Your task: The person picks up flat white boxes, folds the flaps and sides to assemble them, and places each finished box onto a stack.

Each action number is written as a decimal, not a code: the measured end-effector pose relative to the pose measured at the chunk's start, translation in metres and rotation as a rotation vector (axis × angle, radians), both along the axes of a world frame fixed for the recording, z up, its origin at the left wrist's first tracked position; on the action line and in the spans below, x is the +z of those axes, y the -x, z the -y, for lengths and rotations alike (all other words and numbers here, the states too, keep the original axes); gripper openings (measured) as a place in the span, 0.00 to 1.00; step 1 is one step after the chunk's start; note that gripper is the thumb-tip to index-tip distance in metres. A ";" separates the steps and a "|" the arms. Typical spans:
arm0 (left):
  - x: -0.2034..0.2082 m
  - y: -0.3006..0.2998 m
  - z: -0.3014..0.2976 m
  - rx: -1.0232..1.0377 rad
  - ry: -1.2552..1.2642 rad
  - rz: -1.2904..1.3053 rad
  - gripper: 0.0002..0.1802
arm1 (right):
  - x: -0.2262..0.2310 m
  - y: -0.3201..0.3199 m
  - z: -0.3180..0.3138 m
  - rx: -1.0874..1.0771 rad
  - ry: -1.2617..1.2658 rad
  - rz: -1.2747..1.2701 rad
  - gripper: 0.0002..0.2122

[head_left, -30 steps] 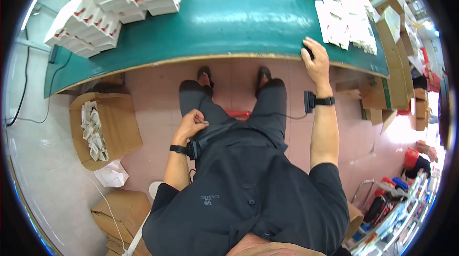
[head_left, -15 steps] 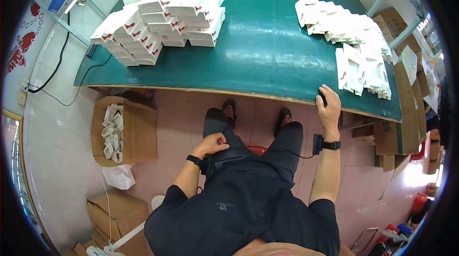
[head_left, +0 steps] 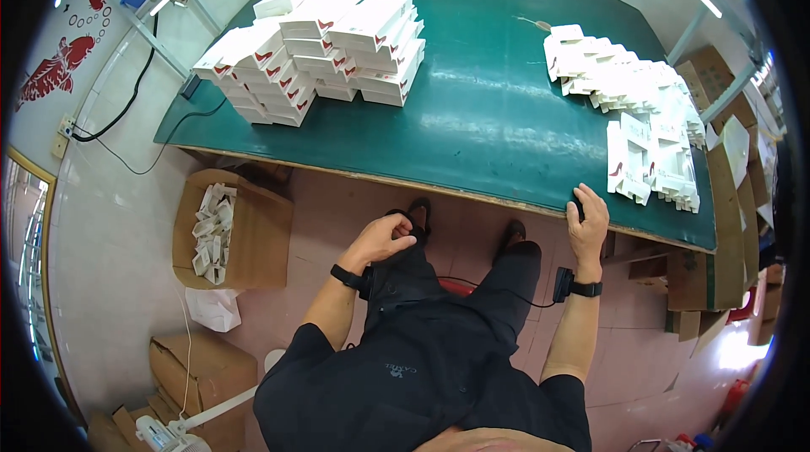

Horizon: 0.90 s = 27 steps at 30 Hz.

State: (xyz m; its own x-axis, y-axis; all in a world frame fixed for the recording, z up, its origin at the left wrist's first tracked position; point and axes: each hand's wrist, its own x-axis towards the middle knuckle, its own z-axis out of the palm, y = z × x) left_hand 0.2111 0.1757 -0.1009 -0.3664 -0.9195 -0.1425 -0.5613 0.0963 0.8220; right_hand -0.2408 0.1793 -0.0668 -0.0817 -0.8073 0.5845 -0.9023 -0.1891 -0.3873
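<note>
My right hand (head_left: 589, 226) rests on the front edge of the green table (head_left: 489, 136), open, fingers stretched toward the tabletop. Between its thumb and fingers is a small dark patch I cannot make out. Nearest to it are flat white cardboard box blanks (head_left: 633, 157), overlapping in rows at the right. My left hand (head_left: 381, 241) is over my left thigh, below the table edge; its fingers are curled in loosely and nothing shows in them. A stack of folded white boxes (head_left: 337, 39) with red marks stands at the left of the table.
Left of my legs, an open carton (head_left: 261, 237) holds several small white boxes. A white bag (head_left: 213, 309) and a brown carton (head_left: 207, 376) lie behind it. More cardboard (head_left: 692, 283) stands by the table's right end. A black cable (head_left: 498, 290) runs to my right wrist.
The view has shifted, so the table and stacks appear lower and further right. My left hand has moved slightly forward along my thigh toward the knee. My right hand stays at the table edge.
</note>
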 end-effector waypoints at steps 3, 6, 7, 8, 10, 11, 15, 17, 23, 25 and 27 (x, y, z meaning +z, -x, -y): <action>0.004 0.005 0.005 -0.020 0.013 -0.044 0.18 | 0.001 -0.002 0.001 -0.001 -0.009 0.002 0.13; 0.018 0.012 0.014 -0.052 0.005 -0.132 0.16 | 0.003 -0.002 -0.001 0.001 -0.042 0.013 0.13; 0.024 0.015 0.018 -0.069 -0.009 -0.196 0.15 | 0.004 -0.002 0.000 -0.003 -0.044 0.011 0.13; 0.032 0.016 0.020 -0.081 -0.026 -0.258 0.13 | 0.005 -0.002 -0.002 -0.005 -0.043 0.006 0.13; 0.044 0.018 0.028 -0.066 -0.019 -0.294 0.13 | 0.006 -0.002 -0.001 -0.009 -0.036 -0.006 0.13; 0.049 0.018 0.034 -0.053 -0.007 -0.330 0.12 | 0.006 -0.002 0.001 -0.009 -0.036 -0.008 0.13; 0.068 0.019 0.052 0.013 0.046 -0.343 0.12 | 0.005 -0.001 0.000 0.009 -0.057 0.012 0.14; 0.067 0.017 0.053 0.039 0.065 -0.334 0.11 | 0.003 -0.001 0.001 0.015 -0.054 0.012 0.14; 0.052 0.017 0.057 0.071 0.053 -0.408 0.10 | 0.003 -0.001 0.001 0.021 -0.057 0.016 0.14; 0.054 0.018 0.059 0.077 0.056 -0.414 0.10 | 0.004 -0.002 0.000 0.012 -0.070 0.035 0.13; 0.057 0.017 0.063 0.080 0.027 -0.371 0.10 | 0.004 -0.003 0.001 0.009 -0.076 0.047 0.13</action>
